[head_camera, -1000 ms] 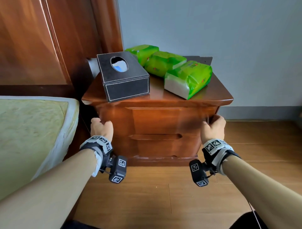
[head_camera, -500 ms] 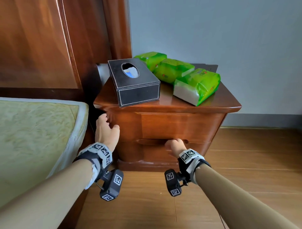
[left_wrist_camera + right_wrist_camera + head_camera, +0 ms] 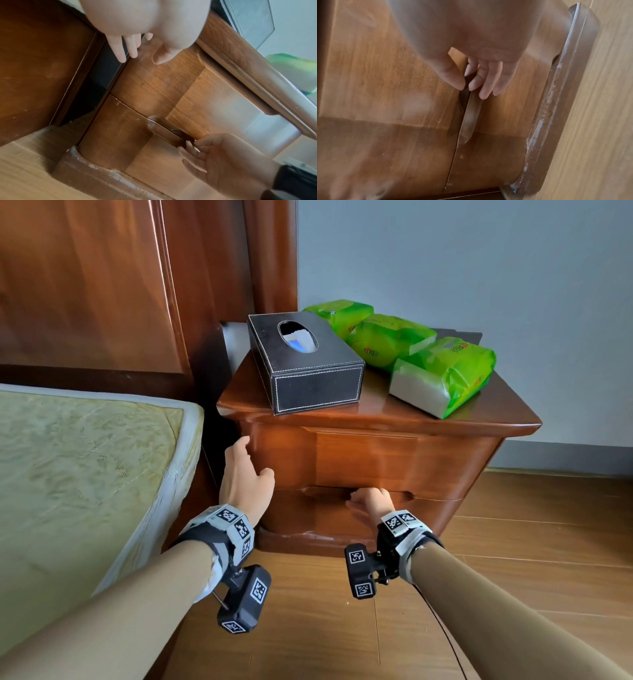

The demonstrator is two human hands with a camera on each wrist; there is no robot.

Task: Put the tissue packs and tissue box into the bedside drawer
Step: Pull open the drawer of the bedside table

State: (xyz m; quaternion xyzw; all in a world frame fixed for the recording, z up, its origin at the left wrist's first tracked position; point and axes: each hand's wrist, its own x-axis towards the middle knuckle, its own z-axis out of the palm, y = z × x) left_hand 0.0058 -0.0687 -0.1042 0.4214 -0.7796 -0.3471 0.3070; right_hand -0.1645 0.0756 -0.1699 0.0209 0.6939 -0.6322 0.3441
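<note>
right hand (image 3: 370,501) fingers (image 3: 485,86) hook the drawer (image 3: 342,515) slot; left hand (image 3: 245,477) relaxed; shallow hold could slip when pulling.

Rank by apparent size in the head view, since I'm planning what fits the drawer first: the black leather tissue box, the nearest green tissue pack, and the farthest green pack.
1. Black leather tissue box
2. Nearest green plastic tissue pack
3. Farthest green pack, though it is partly hidden behind the box and sits farther away, so its true size is unsure.
</note>
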